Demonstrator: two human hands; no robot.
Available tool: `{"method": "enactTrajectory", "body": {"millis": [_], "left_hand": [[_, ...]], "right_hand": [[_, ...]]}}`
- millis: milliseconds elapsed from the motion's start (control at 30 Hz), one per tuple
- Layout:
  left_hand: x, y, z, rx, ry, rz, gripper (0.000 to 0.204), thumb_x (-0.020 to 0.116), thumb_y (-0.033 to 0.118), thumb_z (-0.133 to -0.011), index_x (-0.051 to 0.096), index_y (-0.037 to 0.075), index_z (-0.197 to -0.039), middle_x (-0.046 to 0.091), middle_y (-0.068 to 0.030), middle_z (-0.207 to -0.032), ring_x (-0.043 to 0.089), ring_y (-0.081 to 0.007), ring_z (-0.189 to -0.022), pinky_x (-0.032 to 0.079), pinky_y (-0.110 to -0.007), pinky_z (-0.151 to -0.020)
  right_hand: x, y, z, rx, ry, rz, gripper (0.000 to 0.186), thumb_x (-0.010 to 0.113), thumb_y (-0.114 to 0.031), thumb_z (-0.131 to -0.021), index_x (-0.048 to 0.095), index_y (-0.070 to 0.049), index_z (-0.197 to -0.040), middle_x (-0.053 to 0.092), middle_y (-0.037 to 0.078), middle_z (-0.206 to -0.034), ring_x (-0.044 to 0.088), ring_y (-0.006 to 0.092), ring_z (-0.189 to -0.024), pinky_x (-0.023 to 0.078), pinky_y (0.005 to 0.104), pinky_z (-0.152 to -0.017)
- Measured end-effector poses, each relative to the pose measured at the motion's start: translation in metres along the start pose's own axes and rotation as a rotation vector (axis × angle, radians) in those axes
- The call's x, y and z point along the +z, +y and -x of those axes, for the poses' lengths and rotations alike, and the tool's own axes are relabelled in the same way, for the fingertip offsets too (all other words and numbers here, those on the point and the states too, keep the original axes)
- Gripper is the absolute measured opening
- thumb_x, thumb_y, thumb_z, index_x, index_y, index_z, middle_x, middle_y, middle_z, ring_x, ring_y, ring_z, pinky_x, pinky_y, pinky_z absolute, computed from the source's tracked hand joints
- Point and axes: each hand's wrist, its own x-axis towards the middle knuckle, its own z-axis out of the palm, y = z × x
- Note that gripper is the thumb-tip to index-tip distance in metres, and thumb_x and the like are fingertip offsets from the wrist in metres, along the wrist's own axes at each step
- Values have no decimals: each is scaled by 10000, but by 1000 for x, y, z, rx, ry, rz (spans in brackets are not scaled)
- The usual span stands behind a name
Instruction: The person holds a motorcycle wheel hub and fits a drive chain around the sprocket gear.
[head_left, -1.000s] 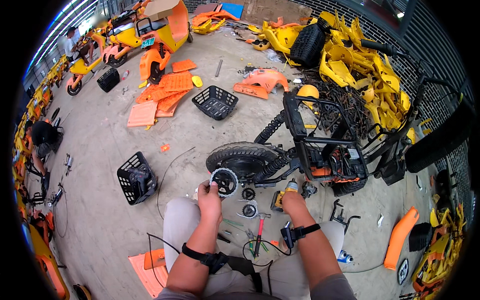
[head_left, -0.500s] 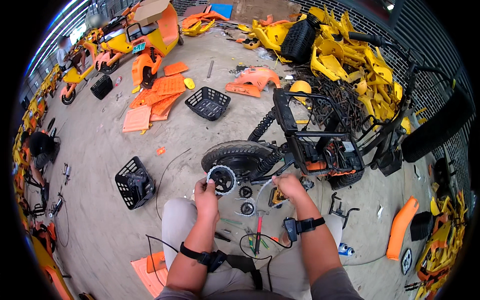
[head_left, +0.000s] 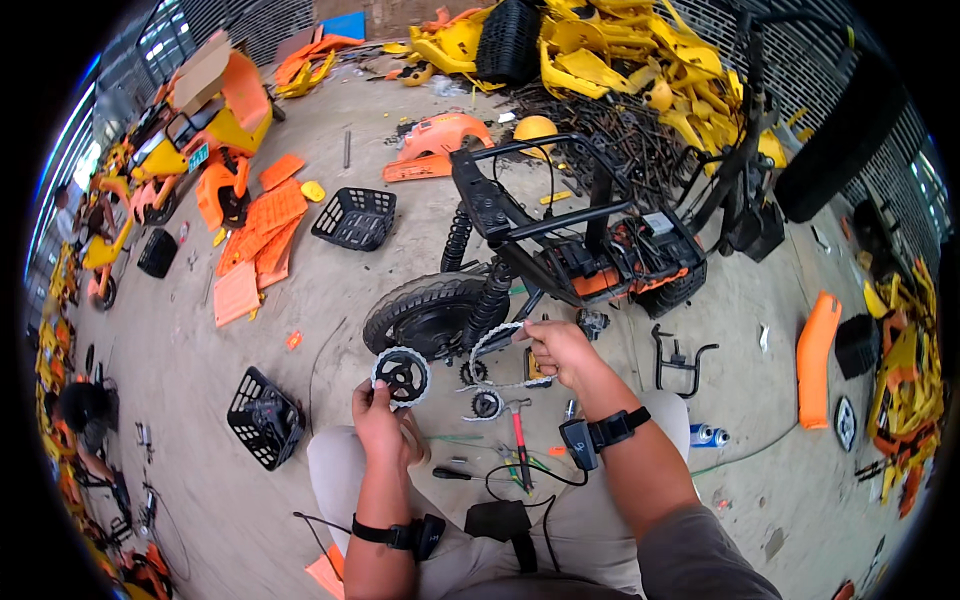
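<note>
My left hand (head_left: 376,420) grips a black chainring (head_left: 404,374) with silver chain around its edge. My right hand (head_left: 560,350) pinches a loose length of silver chain (head_left: 482,346), held up beside a scooter's rear wheel (head_left: 420,315). A yellow drill (head_left: 540,373) sits partly hidden below that hand. Two small sprockets, one dark (head_left: 473,371) and one with chain (head_left: 485,405), are on the floor. A red-handled hammer (head_left: 521,445), pliers (head_left: 508,463) and a screwdriver (head_left: 452,474) lie between my knees. The stripped black scooter frame (head_left: 540,225) stands over the wheel.
Black baskets (head_left: 255,425) (head_left: 350,218) and orange panels (head_left: 270,225) lie around. Piles of yellow parts (head_left: 590,55) are at the back, an orange panel (head_left: 817,360) at right. A person (head_left: 90,420) works at far left; another person (head_left: 70,215) is farther back.
My right hand has left the drill, taken hold of the chain and lifted it leftward. My left hand with the chainring has shifted slightly left and down. My view has turned.
</note>
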Motion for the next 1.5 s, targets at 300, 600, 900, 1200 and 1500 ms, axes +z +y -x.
{"method": "enactTrajectory", "body": {"millis": [300,600,900,1200,1500], "left_hand": [[13,-17,-4,-28,-70,-87,212,523,160,-996,520,39,-1169,610,-85,-1069,607,-170,-948,556,-359,-750],[18,-9,1,-86,-190,-101,187,508,126,-997,536,12,-1143,629,-109,-1048,646,-209,-936,587,-390,-780],[19,-8,5,-257,-465,54,338,395,228,-1028,457,26,-1291,566,-105,-1288,551,-262,-1180,418,-460,-1038],[32,-2,18,-423,-579,255,507,346,394,-1029,413,25,-1370,510,-135,-1370,499,-293,-1254,391,-493,-1048],[37,-13,24,-377,-588,109,527,474,407,-991,429,37,-1364,551,-105,-1311,524,-252,-1212,413,-454,-1032]], "right_hand": [[-12,-20,19,-5,-97,-200,288,493,-285,-1009,596,-17,-994,311,-73,-536,243,44,-427,189,239,-410],[-10,-28,33,-37,-309,-361,303,489,-287,-1013,588,-2,-1041,313,-65,-548,242,44,-433,204,226,-398],[-2,-18,29,-4,-402,-349,319,527,-312,-993,613,-6,-1018,325,-71,-551,237,48,-432,188,245,-426],[1,-13,30,10,-412,-337,348,510,-323,-1004,598,11,-1044,318,-76,-536,239,42,-414,192,234,-399],[3,-13,37,2,-425,-353,388,509,-344,-1005,585,32,-1064,318,-80,-543,242,41,-416,207,236,-412]]}}
